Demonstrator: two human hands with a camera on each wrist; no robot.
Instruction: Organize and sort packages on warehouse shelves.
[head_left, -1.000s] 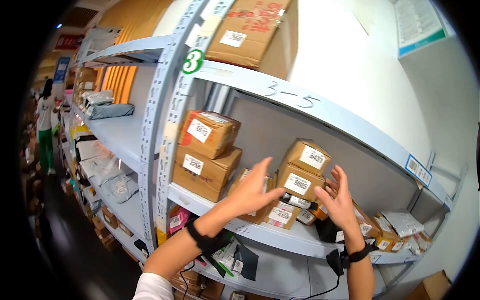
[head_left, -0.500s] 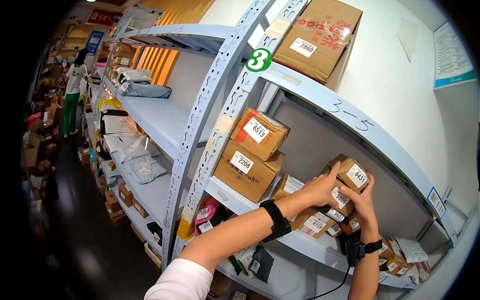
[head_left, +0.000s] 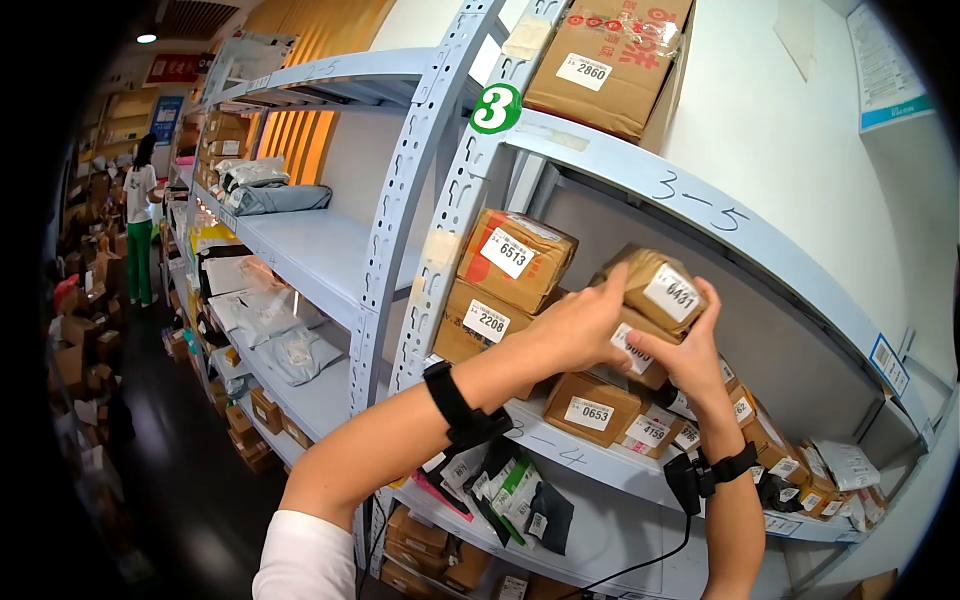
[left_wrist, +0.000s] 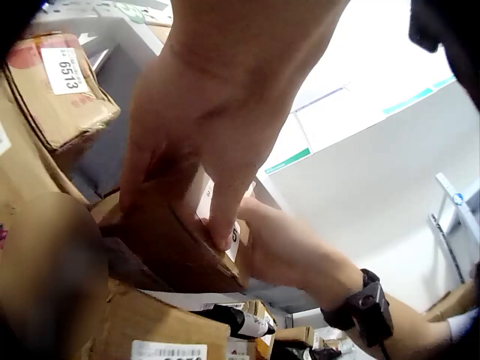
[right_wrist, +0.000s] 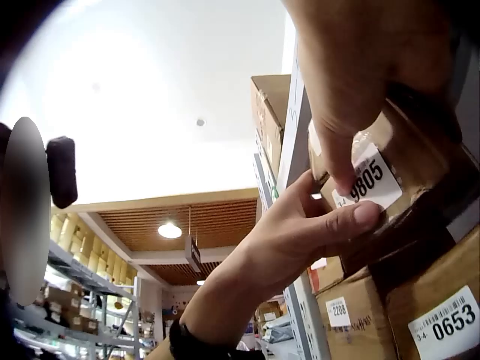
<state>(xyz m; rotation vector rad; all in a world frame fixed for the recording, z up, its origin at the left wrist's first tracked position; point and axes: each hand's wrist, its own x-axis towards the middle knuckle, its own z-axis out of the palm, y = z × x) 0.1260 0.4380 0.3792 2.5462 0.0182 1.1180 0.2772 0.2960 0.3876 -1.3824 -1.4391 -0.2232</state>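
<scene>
Two brown cartons are stacked between my hands: the one labelled 6431 (head_left: 652,286) on top, tilted, and the one labelled 9805 (right_wrist: 409,161) beneath. My left hand (head_left: 582,328) grips the stack from the left, its thumb across the 9805 label. From the right, my right hand (head_left: 692,362) holds it, with the thumb on the lower carton's front and fingers up beside 6431. The left wrist view shows the left hand (left_wrist: 217,112) over the lower carton (left_wrist: 176,244). Below the stack sit cartons 0653 (head_left: 592,408) and 4159 (head_left: 648,432).
Cartons 6513 (head_left: 516,260) and 2208 (head_left: 470,325) stand stacked by the left shelf post. Carton 2860 (head_left: 605,70) is on the shelf above. More parcels (head_left: 845,465) lie along the right of the shelf. A person (head_left: 140,225) stands far down the aisle.
My hands, apart and off the cartons a second ago, have closed on the stack. Since the middle frame, both cartons have moved left and up relative to the shelf, toward 6513.
</scene>
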